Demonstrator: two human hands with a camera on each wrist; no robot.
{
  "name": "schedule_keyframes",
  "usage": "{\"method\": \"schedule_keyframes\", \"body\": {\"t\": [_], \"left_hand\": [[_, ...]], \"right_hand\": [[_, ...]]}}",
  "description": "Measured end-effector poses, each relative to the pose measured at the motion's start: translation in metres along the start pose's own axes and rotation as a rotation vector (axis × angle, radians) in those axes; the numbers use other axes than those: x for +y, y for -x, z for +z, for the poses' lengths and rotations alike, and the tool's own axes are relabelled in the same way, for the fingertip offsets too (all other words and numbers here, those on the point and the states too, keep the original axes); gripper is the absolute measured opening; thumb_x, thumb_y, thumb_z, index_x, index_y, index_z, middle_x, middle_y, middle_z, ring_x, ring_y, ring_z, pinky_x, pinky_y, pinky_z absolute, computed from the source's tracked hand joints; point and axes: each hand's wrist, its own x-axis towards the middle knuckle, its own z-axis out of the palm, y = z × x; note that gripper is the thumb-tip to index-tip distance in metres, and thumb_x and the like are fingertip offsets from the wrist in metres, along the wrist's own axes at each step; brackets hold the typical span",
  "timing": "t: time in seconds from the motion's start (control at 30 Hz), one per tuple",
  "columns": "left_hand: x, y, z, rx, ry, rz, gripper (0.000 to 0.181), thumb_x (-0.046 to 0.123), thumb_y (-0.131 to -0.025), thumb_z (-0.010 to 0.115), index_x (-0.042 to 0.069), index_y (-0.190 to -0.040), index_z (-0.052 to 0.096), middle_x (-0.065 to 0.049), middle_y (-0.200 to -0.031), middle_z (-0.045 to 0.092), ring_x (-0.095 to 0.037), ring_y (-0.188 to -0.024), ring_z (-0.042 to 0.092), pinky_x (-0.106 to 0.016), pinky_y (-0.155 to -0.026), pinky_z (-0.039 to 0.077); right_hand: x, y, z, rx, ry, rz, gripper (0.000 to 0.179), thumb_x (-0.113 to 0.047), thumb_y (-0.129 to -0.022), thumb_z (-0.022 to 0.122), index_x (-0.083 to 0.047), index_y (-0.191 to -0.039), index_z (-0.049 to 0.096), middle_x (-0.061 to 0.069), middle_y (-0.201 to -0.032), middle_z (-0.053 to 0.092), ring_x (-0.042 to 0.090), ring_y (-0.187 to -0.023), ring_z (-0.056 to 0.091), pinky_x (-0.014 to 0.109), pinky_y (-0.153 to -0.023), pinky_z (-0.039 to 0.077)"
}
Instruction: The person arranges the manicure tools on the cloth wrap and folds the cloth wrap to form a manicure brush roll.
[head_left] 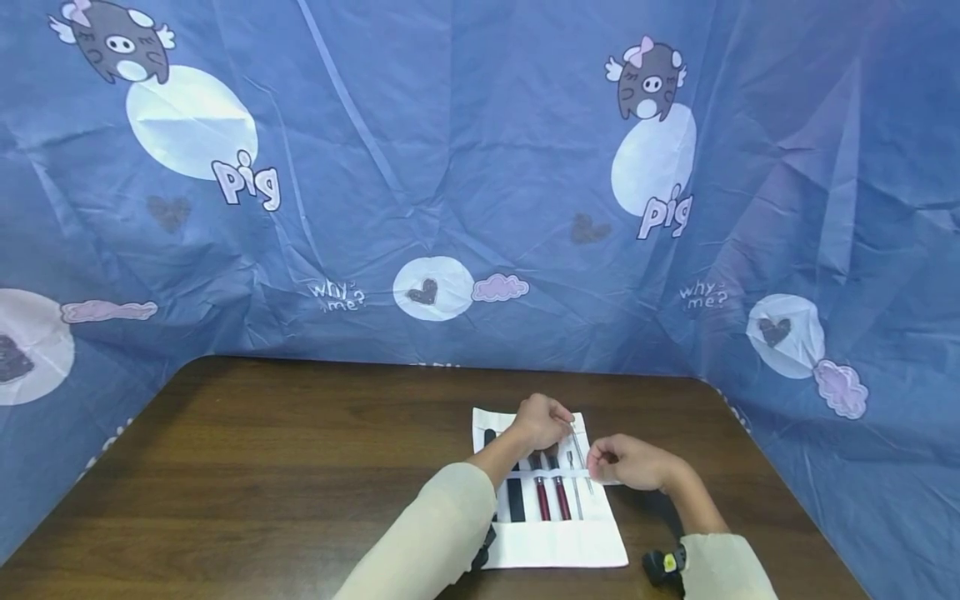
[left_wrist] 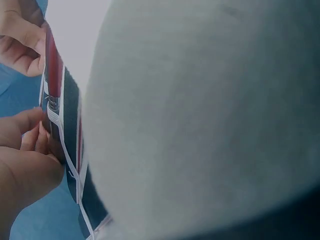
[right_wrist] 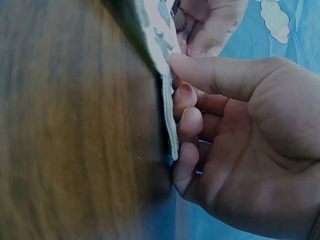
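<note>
A white cloth tool roll (head_left: 558, 546) lies spread on the table, with a white elastic band (head_left: 527, 473) across its middle. My left hand (head_left: 542, 422) reaches over it and pinches the top end of a thin metal rod-like tool (head_left: 578, 448). At the roll's right edge my right hand (head_left: 633, 462) has its thumb and curled fingers on the elastic band; the right wrist view shows them against the cloth edge (right_wrist: 171, 120). Under the band sit red-handled tools (head_left: 542, 500), a black flat tool (head_left: 516, 500) and another slim metal tool (head_left: 576, 496). My left forearm hides the roll's left side.
The brown wooden table (head_left: 300, 467) stretches far to the left. A blue printed sheet (head_left: 450, 167) hangs behind and beside it. Black wrist gear (head_left: 660, 567) sits by the right cuff. A sleeve (left_wrist: 190, 120) fills most of the left wrist view.
</note>
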Motion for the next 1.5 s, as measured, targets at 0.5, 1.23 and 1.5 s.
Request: {"method": "schedule_keyframes", "body": {"t": [0.5, 1.23, 1.5], "left_hand": [[0.005, 0.009, -0.003, -0.146, -0.188, 0.064, 0.006, 0.007, -0.086, 0.081, 0.012, -0.087, 0.081, 0.005, -0.075, 0.072, -0.009, -0.070, 0.058, -0.023, -0.065, 0.046], [-0.012, 0.009, -0.048, -0.221, -0.544, 0.467, 0.016, 0.015, -0.100, 0.065, 0.010, -0.109, 0.078, 0.003, -0.101, 0.075, -0.004, -0.087, 0.064, -0.022, -0.081, 0.052], [-0.023, 0.016, -0.075, -0.319, -0.857, 0.648, 0.031, 0.032, -0.105, 0.058, 0.018, -0.130, 0.071, 0.002, -0.130, 0.067, -0.016, -0.124, 0.058, -0.035, -0.106, 0.046]], "right_hand": [[0.001, 0.003, -0.001, -0.015, -0.059, -0.038, 0.008, 0.002, -0.092, 0.057, 0.000, -0.093, 0.064, 0.003, -0.082, 0.059, 0.015, -0.075, 0.053, 0.025, -0.066, 0.044], [-0.004, 0.007, -0.007, 0.031, -0.015, -0.038, 0.005, -0.006, -0.094, 0.065, -0.002, -0.096, 0.067, 0.002, -0.084, 0.062, 0.013, -0.076, 0.055, 0.027, -0.066, 0.045], [-0.033, 0.012, -0.010, 0.054, 0.145, -0.074, 0.009, -0.014, -0.098, 0.066, -0.007, -0.103, 0.066, -0.003, -0.084, 0.060, 0.012, -0.078, 0.054, 0.029, -0.069, 0.046]]}}
